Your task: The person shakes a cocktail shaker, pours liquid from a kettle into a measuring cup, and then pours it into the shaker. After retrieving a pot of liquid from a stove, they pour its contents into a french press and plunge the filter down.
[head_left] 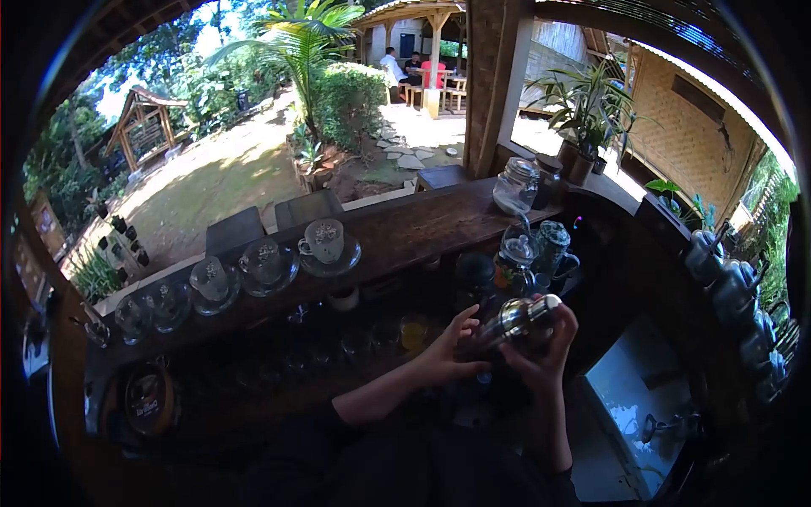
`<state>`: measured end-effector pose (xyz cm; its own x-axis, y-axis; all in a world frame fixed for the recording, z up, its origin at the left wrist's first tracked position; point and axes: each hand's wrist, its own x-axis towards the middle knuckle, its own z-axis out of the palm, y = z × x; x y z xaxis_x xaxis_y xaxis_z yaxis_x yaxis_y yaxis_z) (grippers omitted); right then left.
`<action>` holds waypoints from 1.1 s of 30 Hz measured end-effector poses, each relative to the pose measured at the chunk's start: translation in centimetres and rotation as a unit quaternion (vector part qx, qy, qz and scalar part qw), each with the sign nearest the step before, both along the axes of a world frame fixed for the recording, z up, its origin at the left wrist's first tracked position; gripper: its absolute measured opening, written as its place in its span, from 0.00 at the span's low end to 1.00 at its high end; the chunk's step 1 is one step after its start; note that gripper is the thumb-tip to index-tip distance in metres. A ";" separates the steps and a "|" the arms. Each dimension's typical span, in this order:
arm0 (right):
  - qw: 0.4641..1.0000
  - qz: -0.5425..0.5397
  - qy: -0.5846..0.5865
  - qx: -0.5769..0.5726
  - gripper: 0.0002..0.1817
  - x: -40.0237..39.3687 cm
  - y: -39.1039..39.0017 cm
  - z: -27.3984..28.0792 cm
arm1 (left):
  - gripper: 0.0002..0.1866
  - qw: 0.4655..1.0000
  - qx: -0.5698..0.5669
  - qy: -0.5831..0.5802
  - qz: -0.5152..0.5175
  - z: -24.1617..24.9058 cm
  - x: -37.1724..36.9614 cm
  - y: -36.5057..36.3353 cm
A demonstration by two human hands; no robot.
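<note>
A shiny metal shaker-like vessel [517, 319] is held tilted between my two hands, its capped end to the upper right. My right hand [545, 348] is wrapped round the capped end. My left hand [454, 346] is at the lower left end, thumb and fingers spread around it; whether they press on it is too dark to tell. Just beyond the vessel stand a glass pitcher [517, 247] and a patterned glass mug [553, 245]. A dark jar [475, 275] stands behind my left hand.
Glass cups on saucers [324, 242] line the wooden counter [405, 221] at the left. A lidded glass jar [516, 186] stands at its right end. Glasses sit on a lower shelf, one with yellow contents [414, 333]. A sink [638, 389] is at the right. People sit outside.
</note>
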<state>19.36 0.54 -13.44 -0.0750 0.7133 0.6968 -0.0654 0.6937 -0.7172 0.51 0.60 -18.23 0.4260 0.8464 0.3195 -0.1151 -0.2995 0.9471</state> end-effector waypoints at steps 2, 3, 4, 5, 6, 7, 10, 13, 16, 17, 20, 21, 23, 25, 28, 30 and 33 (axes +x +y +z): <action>0.986 -0.029 -0.164 0.019 0.48 -1.9 -0.3 -2.3 | 0.52 0.998 0.053 -0.018 0.038 -1.1 -0.3 -1.9; 0.988 0.011 -0.151 -0.009 0.47 -3.3 -0.4 -3.4 | 0.55 0.991 0.116 -0.034 0.065 -1.6 -0.6 -2.7; 0.989 0.051 -0.137 -0.036 0.46 -4.8 -0.7 -4.3 | 0.55 0.990 0.111 -0.030 0.078 -3.0 -1.0 -3.4; 0.988 0.060 -0.134 -0.051 0.46 -6.1 -1.1 -4.6 | 0.56 0.989 0.083 -0.030 0.121 -4.8 -1.8 -3.9; 0.985 0.086 -0.148 -0.026 0.49 -7.1 -1.1 -5.1 | 0.56 0.985 0.056 -0.031 0.163 -5.2 -2.6 -4.4; 0.983 0.109 -0.145 -0.026 0.50 -7.9 -0.8 -6.0 | 0.56 0.978 0.070 -0.002 0.198 -5.6 -3.3 -5.0; 0.965 0.189 -0.131 -0.123 0.49 -9.3 -0.7 -6.0 | 0.55 0.964 0.042 0.036 0.259 -6.1 -4.8 -6.4; 0.953 0.174 -0.220 -0.113 0.40 -9.6 0.6 -5.0 | 0.53 0.957 0.015 0.044 0.286 -7.0 -5.9 -7.6; 0.952 0.117 -0.280 -0.049 0.26 -10.7 1.6 -4.2 | 0.51 0.915 0.019 0.178 0.361 -6.4 -7.8 -9.3; 0.918 0.172 -0.333 -0.129 0.26 -10.9 1.7 -3.4 | 0.51 0.910 0.015 0.201 0.361 -6.1 -8.2 -9.8; 0.891 0.236 -0.357 -0.151 0.23 -12.2 1.2 -3.3 | 0.50 0.903 -0.026 0.215 0.371 -4.9 -8.9 -11.6; 0.882 0.253 -0.379 -0.120 0.22 -12.6 1.1 -2.9 | 0.50 0.903 -0.050 0.204 0.374 -4.6 -9.0 -12.1; 0.865 0.276 -0.415 -0.062 0.21 -13.0 0.8 -2.7 | 0.50 0.894 -0.054 0.229 0.381 -4.8 -9.7 -13.0; 0.846 0.314 -0.427 -0.061 0.20 -13.3 0.7 -2.7 | 0.47 0.880 -0.031 0.282 0.381 -4.6 -10.2 -14.0; 0.835 0.396 -0.382 -0.005 0.19 -13.8 1.2 -3.8 | 0.48 0.883 -0.026 0.295 0.363 -5.1 -11.2 -14.8; 0.835 0.444 -0.322 0.044 0.18 -13.6 1.6 -4.2 | 0.48 0.884 -0.041 0.301 0.357 -5.3 -11.6 -15.2; 0.819 0.463 -0.337 0.039 0.18 -12.7 2.6 -4.1 | 0.49 0.887 -0.057 0.294 0.352 -5.8 -11.9 -15.6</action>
<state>6.67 3.11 -17.57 -0.9444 0.0894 0.3164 -0.1971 0.6163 -0.7625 -11.38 -14.96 -23.99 -0.1557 0.9814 0.1121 0.5853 0.0002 0.8108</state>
